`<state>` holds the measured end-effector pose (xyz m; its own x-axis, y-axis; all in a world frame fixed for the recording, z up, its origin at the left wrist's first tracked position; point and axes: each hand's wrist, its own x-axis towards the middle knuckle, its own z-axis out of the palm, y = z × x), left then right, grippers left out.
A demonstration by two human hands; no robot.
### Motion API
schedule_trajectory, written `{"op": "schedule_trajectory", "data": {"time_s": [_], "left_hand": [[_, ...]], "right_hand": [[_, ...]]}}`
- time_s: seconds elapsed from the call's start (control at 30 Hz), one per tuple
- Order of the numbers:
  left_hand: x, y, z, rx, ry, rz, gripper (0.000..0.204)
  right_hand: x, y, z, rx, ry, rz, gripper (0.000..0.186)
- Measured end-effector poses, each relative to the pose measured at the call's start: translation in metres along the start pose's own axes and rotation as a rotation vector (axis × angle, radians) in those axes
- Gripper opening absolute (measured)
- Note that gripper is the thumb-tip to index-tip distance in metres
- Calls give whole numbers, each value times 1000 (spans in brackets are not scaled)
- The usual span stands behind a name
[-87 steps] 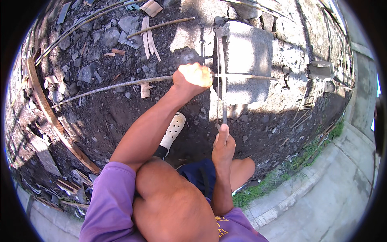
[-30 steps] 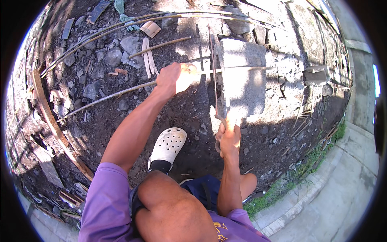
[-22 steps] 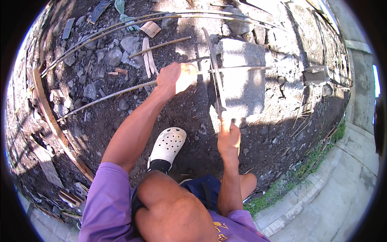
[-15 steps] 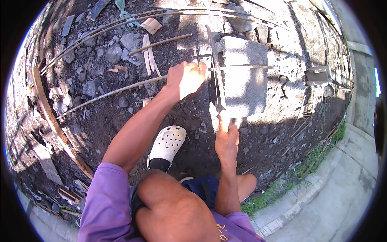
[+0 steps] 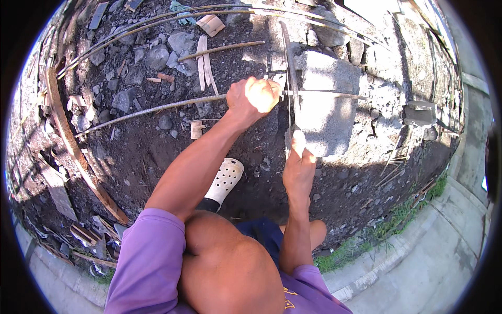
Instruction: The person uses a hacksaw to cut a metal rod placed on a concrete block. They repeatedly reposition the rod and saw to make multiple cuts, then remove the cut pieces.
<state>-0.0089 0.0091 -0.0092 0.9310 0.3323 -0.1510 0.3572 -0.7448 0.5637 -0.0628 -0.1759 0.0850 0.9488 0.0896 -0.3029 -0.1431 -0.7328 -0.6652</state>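
A long ribbed steel bar [image 5: 157, 109] runs from left to right over the dirt and across a pale concrete block [image 5: 330, 123]. My left hand [image 5: 254, 97] is closed in a fist around the bar, just left of the block. In my right hand [image 5: 299, 170] is the handle end of a hacksaw [image 5: 293, 68], held lengthwise away from me. Its frame and thin blade cross the bar close to my left knuckles, near the block's left edge. Whether the blade has cut into the bar cannot be made out.
My white clog [image 5: 229, 175] stands on the soil below my left forearm. Long thin rods [image 5: 172, 17] arc across the far side. A wooden strip [image 5: 68, 136] lies at left, among stones and wood scraps. A concrete curb [image 5: 387, 261] edges the lower right.
The hacksaw and my right hand have moved slightly forward, away from me. My left hand keeps its grip on the bar. The whole view has shifted a little.
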Motion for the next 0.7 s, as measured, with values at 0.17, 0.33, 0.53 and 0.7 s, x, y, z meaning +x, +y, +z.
{"op": "schedule_trajectory", "data": {"time_s": [0.17,0.33,0.53,0.7], "left_hand": [[0,1,-8,-30,9,52,23],[-1,-4,7,-12,71,11,25],[1,-1,1,22,35,8,18],[3,3,-6,13,54,51,19]], "right_hand": [[-24,21,-5,71,-22,14,58],[-95,11,-45,58,-148,361,56],[16,6,7,13,11,-130,54],[-77,17,-31,51,-72,183,61]]}}
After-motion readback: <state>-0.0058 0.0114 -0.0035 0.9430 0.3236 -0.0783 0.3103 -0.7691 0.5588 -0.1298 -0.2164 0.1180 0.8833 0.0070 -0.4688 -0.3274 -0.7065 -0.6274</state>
